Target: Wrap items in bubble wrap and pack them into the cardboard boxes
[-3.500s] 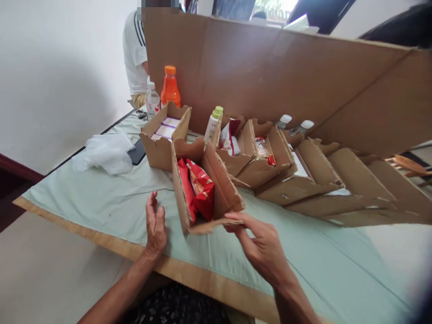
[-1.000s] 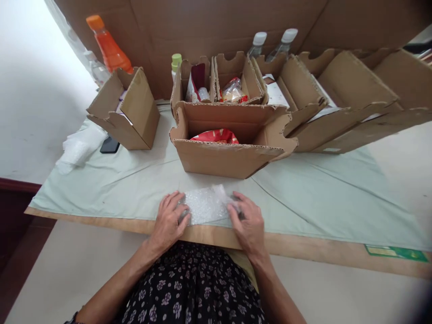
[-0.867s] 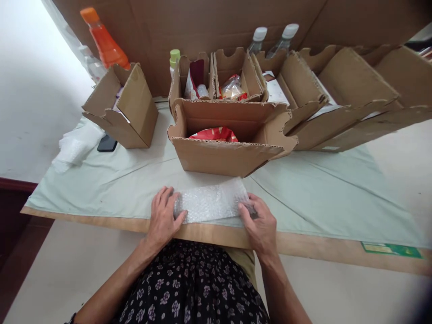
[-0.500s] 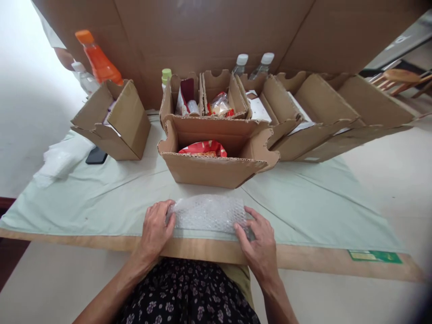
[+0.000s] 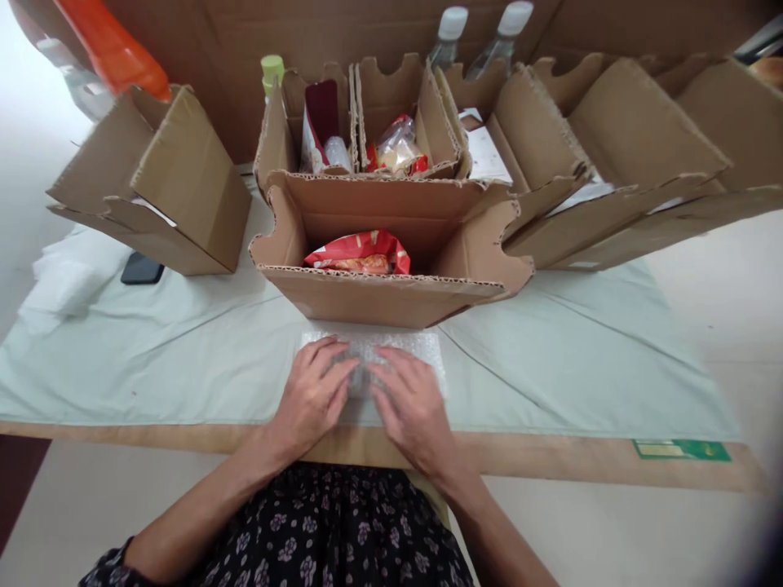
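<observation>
A piece of clear bubble wrap [image 5: 433, 350] lies flat on the cloth near the table's front edge, just before a cardboard box. My left hand [image 5: 316, 387] rests on its left half with fingers curled down and thumb pressed in against the wrap. My right hand [image 5: 413, 399] is bent over its right half in the same way, fingertips pointing at the left hand. Only a narrow gap separates the two hands. The fingers are slightly blurred and cover the middle of the wrap, so whether anything lies inside it is hidden.
The open cardboard box [image 5: 373, 302] ahead holds a red snack bag [image 5: 367, 251]. Behind stand several more open boxes [image 5: 407, 106] with packets, and white-capped bottles [image 5: 449, 37]. At left are another box [image 5: 201, 196], a dark phone [image 5: 142, 268] and loose bubble wrap [image 5: 77, 269].
Both hands have moved inward from the ends of the bubble wrap to its middle. The wrap now lies flatter, and the view has shifted closer to the boxes.
</observation>
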`<action>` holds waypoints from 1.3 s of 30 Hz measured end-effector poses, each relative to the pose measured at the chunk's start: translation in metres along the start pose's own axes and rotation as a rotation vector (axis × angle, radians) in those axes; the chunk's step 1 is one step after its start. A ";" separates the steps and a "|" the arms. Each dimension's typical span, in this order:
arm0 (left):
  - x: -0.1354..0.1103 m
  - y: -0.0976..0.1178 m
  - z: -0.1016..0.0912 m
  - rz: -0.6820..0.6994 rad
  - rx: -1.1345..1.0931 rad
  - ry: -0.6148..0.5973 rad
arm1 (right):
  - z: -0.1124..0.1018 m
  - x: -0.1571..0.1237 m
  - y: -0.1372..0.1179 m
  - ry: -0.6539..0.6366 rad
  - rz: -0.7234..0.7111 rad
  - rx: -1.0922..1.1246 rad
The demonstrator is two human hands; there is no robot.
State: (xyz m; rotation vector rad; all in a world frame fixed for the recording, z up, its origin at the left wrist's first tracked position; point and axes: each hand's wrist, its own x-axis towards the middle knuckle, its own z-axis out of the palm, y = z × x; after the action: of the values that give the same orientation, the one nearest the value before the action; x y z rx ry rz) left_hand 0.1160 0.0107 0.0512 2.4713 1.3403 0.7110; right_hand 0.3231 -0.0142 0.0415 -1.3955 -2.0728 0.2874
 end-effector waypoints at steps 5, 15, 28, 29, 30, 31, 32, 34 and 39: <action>-0.006 -0.026 0.012 0.061 0.027 -0.216 | 0.006 -0.009 0.029 -0.188 -0.042 -0.102; -0.017 -0.030 0.013 0.079 0.085 -0.174 | -0.032 -0.061 0.082 -0.015 0.083 -0.160; -0.045 -0.035 0.018 -0.045 0.007 -0.134 | -0.023 -0.083 0.089 0.051 0.333 -0.190; -0.038 -0.035 0.015 -0.086 0.032 -0.071 | -0.023 -0.076 0.086 0.044 0.323 -0.207; -0.033 -0.035 0.012 -0.129 0.062 -0.005 | -0.023 -0.070 0.083 0.043 0.315 -0.219; -0.028 -0.036 0.008 -0.175 0.089 0.057 | -0.023 -0.065 0.080 0.046 0.309 -0.224; -0.024 -0.037 0.004 -0.219 0.112 0.100 | -0.023 -0.060 0.078 0.051 0.301 -0.222; -0.021 -0.038 -0.002 -0.286 0.140 0.124 | -0.023 -0.055 0.074 0.059 0.282 -0.211; -0.026 -0.033 0.001 -0.378 0.177 0.094 | -0.019 -0.051 0.069 0.085 0.256 -0.238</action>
State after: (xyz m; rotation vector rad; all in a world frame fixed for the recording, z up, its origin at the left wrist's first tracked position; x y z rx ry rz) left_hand 0.0809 0.0070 0.0280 2.2299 1.9101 0.6458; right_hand 0.3999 -0.0335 0.0036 -1.7885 -1.9065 0.0841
